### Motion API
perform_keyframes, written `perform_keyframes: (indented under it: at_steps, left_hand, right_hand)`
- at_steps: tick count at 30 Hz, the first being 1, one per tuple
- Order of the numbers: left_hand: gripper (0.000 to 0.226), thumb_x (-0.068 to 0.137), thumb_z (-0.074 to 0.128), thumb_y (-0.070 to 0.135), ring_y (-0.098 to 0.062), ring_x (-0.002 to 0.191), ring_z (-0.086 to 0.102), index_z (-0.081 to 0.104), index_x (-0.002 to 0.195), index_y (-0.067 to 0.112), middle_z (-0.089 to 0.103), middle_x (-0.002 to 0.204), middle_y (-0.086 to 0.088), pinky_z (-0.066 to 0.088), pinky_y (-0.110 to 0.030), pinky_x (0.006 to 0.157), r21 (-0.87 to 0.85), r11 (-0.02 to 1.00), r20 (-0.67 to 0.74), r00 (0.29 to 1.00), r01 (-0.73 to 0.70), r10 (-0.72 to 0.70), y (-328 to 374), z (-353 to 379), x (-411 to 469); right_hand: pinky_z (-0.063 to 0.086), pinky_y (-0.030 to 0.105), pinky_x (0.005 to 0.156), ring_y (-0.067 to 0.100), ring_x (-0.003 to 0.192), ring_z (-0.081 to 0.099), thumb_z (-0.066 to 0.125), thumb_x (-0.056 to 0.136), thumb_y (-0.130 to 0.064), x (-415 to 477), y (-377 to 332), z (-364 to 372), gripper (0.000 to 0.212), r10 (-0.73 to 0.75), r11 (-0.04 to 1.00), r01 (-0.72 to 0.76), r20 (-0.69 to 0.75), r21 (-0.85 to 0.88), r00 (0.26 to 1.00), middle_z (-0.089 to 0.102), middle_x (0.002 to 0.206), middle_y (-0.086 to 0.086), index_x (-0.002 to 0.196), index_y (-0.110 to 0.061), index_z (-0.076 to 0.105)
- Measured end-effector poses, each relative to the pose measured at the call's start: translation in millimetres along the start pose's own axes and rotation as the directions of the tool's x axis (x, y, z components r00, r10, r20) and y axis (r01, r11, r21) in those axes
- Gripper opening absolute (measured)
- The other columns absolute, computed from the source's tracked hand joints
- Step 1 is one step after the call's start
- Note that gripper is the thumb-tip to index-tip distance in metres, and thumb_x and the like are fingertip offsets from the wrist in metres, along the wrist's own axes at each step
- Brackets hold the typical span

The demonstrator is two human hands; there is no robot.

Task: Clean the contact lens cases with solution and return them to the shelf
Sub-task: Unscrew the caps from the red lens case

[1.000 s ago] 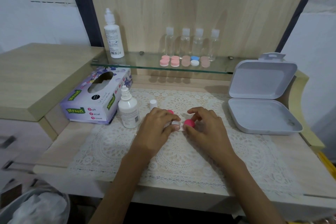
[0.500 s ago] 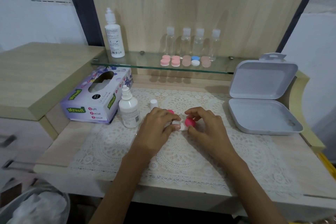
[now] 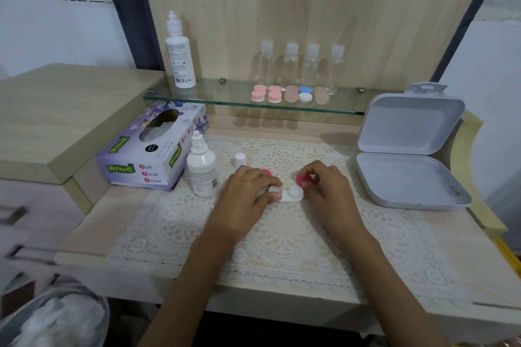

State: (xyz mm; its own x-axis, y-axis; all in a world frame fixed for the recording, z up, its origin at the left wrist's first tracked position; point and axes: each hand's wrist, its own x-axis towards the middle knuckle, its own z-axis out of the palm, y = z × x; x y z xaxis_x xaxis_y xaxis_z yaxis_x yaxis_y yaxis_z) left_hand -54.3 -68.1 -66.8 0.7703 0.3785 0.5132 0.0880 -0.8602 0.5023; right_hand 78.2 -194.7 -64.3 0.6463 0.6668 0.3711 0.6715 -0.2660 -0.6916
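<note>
A white contact lens case (image 3: 291,194) lies on the lace mat (image 3: 282,236). My left hand (image 3: 245,194) pinches its left end between thumb and forefinger. My right hand (image 3: 328,191) holds a pink cap (image 3: 304,180) just above and right of the case, whose right well stands uncovered. Another pink cap (image 3: 266,172) peeks out behind my left hand. A small open solution bottle (image 3: 202,167) stands left of my hands, with its white cap (image 3: 240,160) on the mat behind. Several more lens cases (image 3: 275,94) sit on the glass shelf (image 3: 203,93).
A tall white bottle (image 3: 180,53) and several clear bottles (image 3: 290,65) stand on the shelf. A tissue box (image 3: 152,149) lies at left. An open grey plastic box (image 3: 408,155) sits at right. A bin with white tissue (image 3: 53,318) is at the lower left.
My right hand has lifted the pink cap off the case's right well and moved it slightly up and right. My left hand still holds the case.
</note>
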Motion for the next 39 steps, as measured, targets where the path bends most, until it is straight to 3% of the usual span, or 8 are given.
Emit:
perform_keyframes:
  at_steps: [3,8,11,14,18,23,33,39]
  left_hand:
    - [0.024,0.086,0.067,0.028,-0.008,0.105,0.045,0.07,0.109,0.022,0.065,0.109,0.006,0.039,-0.034,0.095,0.0,1.0,0.004,1.0,0.006,-0.006,-1,0,0]
    - [0.025,0.086,0.066,0.028,-0.006,0.105,0.044,0.07,0.11,0.022,0.065,0.11,0.007,0.038,-0.032,0.095,0.001,1.0,0.007,1.0,0.007,-0.007,0,0,0]
    - [0.025,0.086,0.066,0.028,-0.009,0.107,0.046,0.07,0.11,0.022,0.066,0.11,0.006,0.039,-0.033,0.096,0.007,1.0,0.016,1.0,0.016,-0.016,0,-1,0]
    - [0.025,0.087,0.065,0.029,-0.01,0.108,0.046,0.069,0.11,0.023,0.065,0.111,0.006,0.039,-0.036,0.096,0.014,1.0,0.022,0.999,0.026,-0.026,0,-1,0]
    - [0.025,0.088,0.063,0.032,-0.01,0.11,0.047,0.068,0.112,0.024,0.064,0.112,0.008,0.039,-0.039,0.096,0.03,0.999,0.04,0.999,0.035,-0.036,0,-2,0]
    - [0.027,0.089,0.061,0.035,-0.013,0.109,0.05,0.066,0.114,0.025,0.064,0.113,0.008,0.04,-0.041,0.094,0.064,0.997,0.056,0.997,0.041,-0.044,0,-3,0]
    - [0.035,0.092,0.055,0.041,-0.011,0.11,0.052,0.059,0.123,0.025,0.059,0.116,0.008,0.041,-0.038,0.097,0.108,0.993,0.077,0.995,0.053,-0.062,1,-4,-2]
    - [0.041,0.092,0.057,0.039,-0.011,0.117,0.048,0.058,0.128,0.019,0.055,0.125,0.007,0.04,-0.03,0.099,0.123,0.989,0.102,0.991,0.075,-0.088,3,-4,-3]
  right_hand:
    - [0.036,0.018,0.066,0.0,0.085,0.047,0.059,0.084,-0.003,1,4,3,0.023,-0.016,0.999,0.016,0.012,-0.03,1.0,0.061,0.088,-0.007,0.091,-0.025,0.062]
    - [0.043,0.044,0.09,0.01,0.092,0.048,0.052,0.084,0.002,-1,-3,0,0.043,-0.04,0.998,0.041,0.019,-0.039,0.999,0.062,0.1,-0.016,0.112,-0.028,0.065]
    - [0.042,0.047,0.093,0.009,0.095,0.051,0.055,0.085,-0.005,-7,-11,-6,0.036,0.011,0.997,-0.01,-0.01,0.083,1.0,0.058,0.094,-0.023,0.107,-0.033,0.065]
    - [0.046,0.045,0.087,0.007,0.092,0.052,0.066,0.083,-0.022,-15,-14,-10,0.016,0.006,0.985,-0.005,-0.006,0.175,1.0,0.063,0.09,-0.017,0.096,-0.031,0.067]
    - [0.042,0.044,0.09,-0.001,0.091,0.047,0.076,0.075,-0.029,-17,-12,-8,0.024,-0.03,0.998,0.026,0.06,0.065,0.998,0.061,0.094,-0.022,0.098,-0.032,0.068]
    - [0.04,0.037,0.089,0.006,0.09,0.044,0.076,0.076,-0.025,-12,-8,-7,0.031,-0.056,0.997,0.062,0.102,-0.056,0.993,0.056,0.093,-0.019,0.106,-0.026,0.069]
    - [0.037,0.021,0.076,0.01,0.089,0.049,0.078,0.074,-0.021,-13,-8,-8,0.025,-0.061,0.998,0.064,0.077,-0.03,0.995,0.062,0.095,-0.012,0.098,-0.021,0.07]
    - [0.037,0.02,0.074,0.01,0.087,0.05,0.08,0.072,-0.02,-13,-9,-9,0.024,-0.042,0.999,0.042,0.061,0.006,0.997,0.063,0.089,-0.009,0.094,-0.02,0.07]
